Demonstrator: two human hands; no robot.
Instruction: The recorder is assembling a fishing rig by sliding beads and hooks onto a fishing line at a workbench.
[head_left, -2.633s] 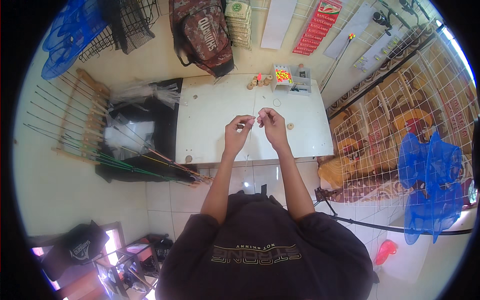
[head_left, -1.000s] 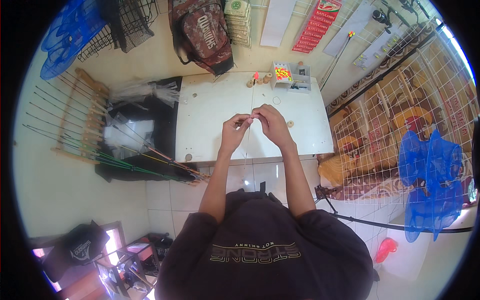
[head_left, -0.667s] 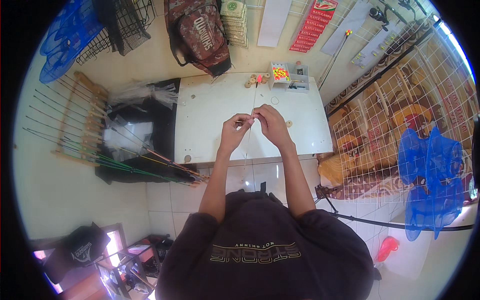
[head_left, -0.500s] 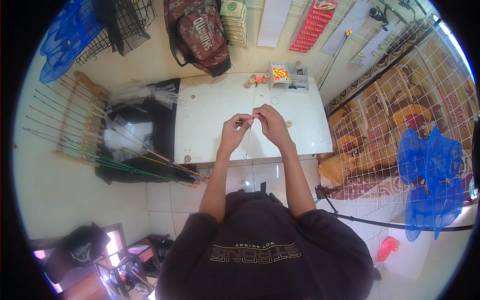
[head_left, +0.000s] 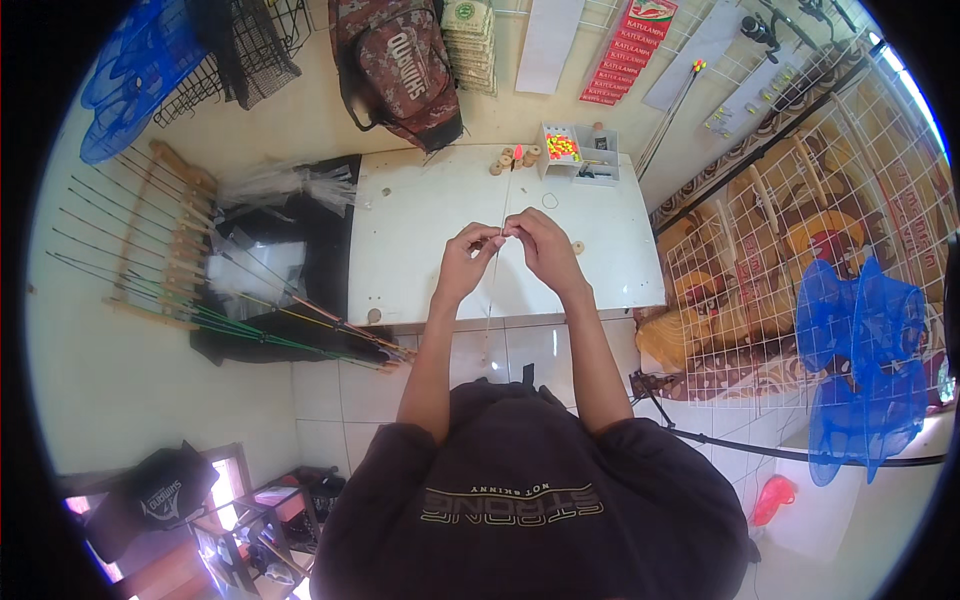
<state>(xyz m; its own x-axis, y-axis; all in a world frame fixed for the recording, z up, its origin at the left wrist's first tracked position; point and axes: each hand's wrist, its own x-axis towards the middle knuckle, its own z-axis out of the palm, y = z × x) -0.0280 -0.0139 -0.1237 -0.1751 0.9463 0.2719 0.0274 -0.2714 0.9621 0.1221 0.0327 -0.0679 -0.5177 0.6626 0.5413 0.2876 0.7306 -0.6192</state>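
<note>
Your left hand (head_left: 464,264) and right hand (head_left: 543,250) meet over the middle of the bench (head_left: 402,240), thumbs and fingers pinched tight on a thin strand (head_left: 493,283) that trails down past the near edge. Wooden spools (head_left: 531,155) sit by the far edge, beside a divided white tray (head_left: 597,180) near the far right corner.

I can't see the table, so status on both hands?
Left hand, right hand: pinching close together. Thin strand held over white table. Wooden spools beyond, apart.
</note>
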